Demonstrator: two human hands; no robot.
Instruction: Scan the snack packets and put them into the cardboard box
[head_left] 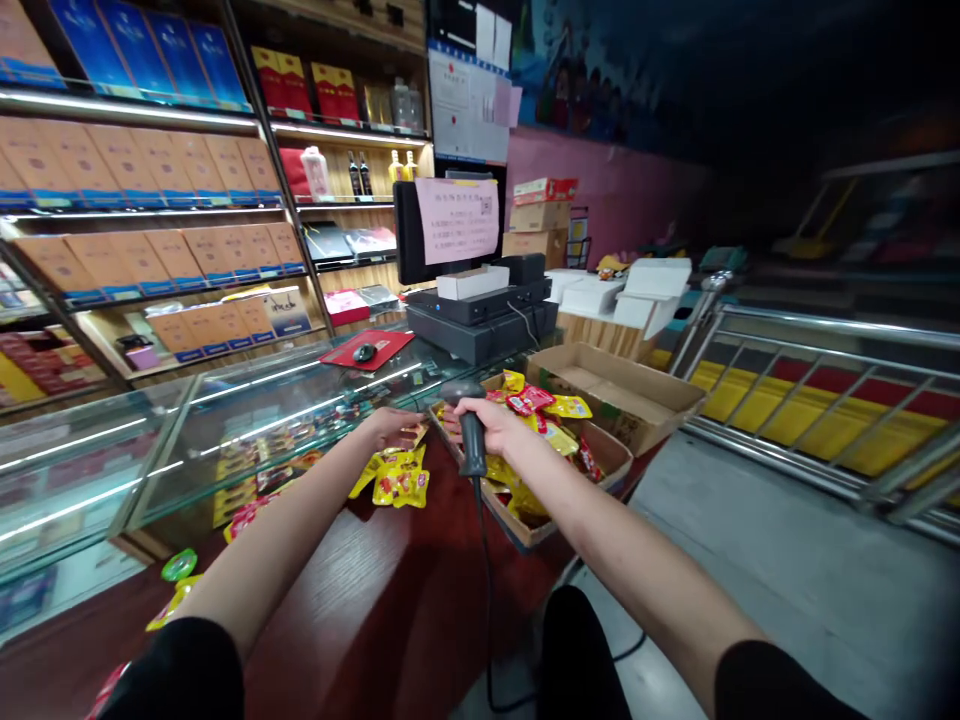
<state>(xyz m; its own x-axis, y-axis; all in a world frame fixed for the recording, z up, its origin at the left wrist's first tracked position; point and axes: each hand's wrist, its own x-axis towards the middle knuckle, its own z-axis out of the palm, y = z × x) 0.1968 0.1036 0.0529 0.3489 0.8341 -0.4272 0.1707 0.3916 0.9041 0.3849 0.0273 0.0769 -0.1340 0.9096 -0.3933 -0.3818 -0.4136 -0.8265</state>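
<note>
My right hand point(491, 422) is wrapped round the grip of a dark handheld barcode scanner point(472, 445), whose cord drops from the handle past the table edge. The scanner is over the left edge of an open cardboard box point(615, 462) filled with yellow and red snack packets point(566, 407). To the left, my left hand point(394, 425) reaches out with fingers stretched, just above a small pile of yellow snack packets point(401, 485) on the dark red table point(352, 575). Whether its fingertips touch a packet is hard to make out.
A second cardboard box point(622, 385) stands behind the filled one. At the back are a monitor point(409, 235) with a pink sheet and a black cash drawer point(480, 335). A glass display counter point(202, 420) runs along the left. Metal railing point(825, 400) stands at right.
</note>
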